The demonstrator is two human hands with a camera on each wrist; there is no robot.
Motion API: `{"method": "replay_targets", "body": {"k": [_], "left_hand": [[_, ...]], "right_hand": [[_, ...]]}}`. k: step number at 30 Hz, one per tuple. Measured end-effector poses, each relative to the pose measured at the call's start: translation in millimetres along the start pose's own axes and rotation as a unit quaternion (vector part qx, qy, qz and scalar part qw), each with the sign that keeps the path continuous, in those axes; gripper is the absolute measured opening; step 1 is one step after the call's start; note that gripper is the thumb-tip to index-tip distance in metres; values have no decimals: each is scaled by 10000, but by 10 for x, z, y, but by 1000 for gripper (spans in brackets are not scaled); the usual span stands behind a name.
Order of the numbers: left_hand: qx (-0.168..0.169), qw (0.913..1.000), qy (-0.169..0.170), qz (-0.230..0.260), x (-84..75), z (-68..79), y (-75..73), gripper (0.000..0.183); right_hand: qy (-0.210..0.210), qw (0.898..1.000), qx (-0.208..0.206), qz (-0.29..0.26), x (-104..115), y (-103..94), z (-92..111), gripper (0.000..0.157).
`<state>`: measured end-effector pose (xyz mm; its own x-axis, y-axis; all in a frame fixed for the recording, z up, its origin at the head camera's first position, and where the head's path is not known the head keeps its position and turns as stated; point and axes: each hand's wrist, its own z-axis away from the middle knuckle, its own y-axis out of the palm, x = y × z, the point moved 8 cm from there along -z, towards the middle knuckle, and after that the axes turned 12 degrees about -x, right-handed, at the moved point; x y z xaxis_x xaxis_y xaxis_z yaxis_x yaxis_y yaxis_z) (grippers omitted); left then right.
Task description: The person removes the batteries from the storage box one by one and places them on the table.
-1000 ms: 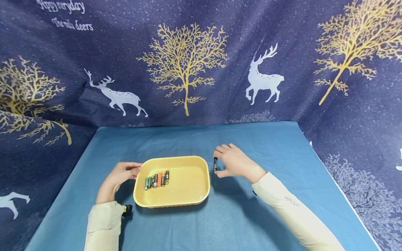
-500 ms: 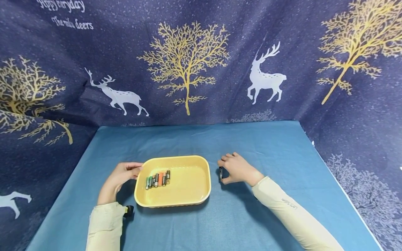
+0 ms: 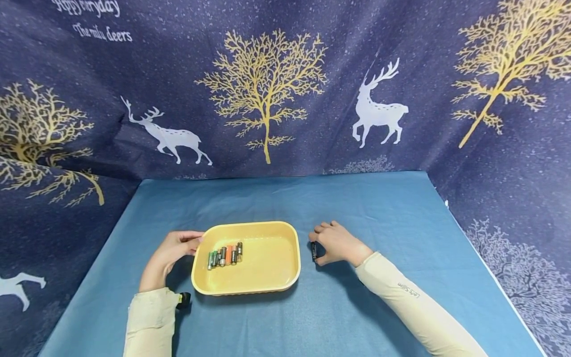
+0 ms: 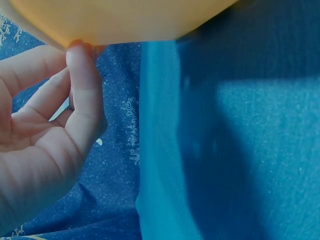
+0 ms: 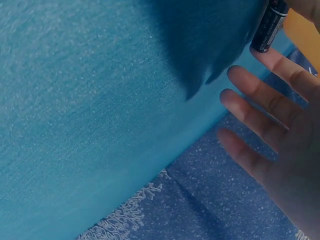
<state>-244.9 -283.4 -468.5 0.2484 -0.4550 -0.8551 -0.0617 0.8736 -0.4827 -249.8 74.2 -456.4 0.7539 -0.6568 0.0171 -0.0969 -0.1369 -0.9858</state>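
In the head view my left hand pinches the left rim of a yellow plastic basin; the left wrist view shows thumb and fingertip on the basin's edge. Several batteries lie side by side in the basin's left half, among them an orange battery and a green battery. Right of the basin, my right hand holds a black battery by its ends between thumb and index finger, low over the cloth. In the right wrist view the black battery meets the index fingertip, and the other fingers are spread.
A blue cloth covers the table. Behind it hangs a dark blue curtain printed with deer and trees. A small black device sits at the left sleeve's cuff.
My right hand has come down and a little to the right with the black battery, nearer the cloth. The left hand keeps its place at the basin's rim.
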Motion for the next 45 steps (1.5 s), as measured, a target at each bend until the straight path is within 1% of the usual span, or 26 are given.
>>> {"method": "replay_targets", "body": {"k": [7, 15, 20, 24, 29, 34, 39, 45], "left_hand": [[-39, 10000, 44, -75, -6, -8, -18, 39], [-21, 10000, 85, -18, -19, -30, -13, 40], [-31, 10000, 75, 23, -17, -39, -12, 39], [-18, 9999, 65, 75, -20, -32, -11, 39], [-17, 9999, 46, 145, -10, -22, -4, 38], [-29, 9999, 13, 117, -5, -10, 3, 38], [-74, 10000, -14, 65, -10, 8, -4, 37], [-80, 9999, -48, 83, -15, 16, -5, 37]], "right_hand": [[91, 9999, 91, -67, -19, 38, -8, 45], [268, 9992, 304, -68, -39, 52, -15, 50], [341, 9988, 339, -57, -54, 29, -28, 54], [375, 9989, 267, -69, -67, -60, -58, 57], [350, 9992, 77, -162, -60, -250, -131, 58], [226, 9993, -265, -144, -31, -466, -229, 55], [37, 9984, -558, -66, 56, -624, -358, 51], [-172, 9978, -632, -102, 231, -696, -565, 52]]}}
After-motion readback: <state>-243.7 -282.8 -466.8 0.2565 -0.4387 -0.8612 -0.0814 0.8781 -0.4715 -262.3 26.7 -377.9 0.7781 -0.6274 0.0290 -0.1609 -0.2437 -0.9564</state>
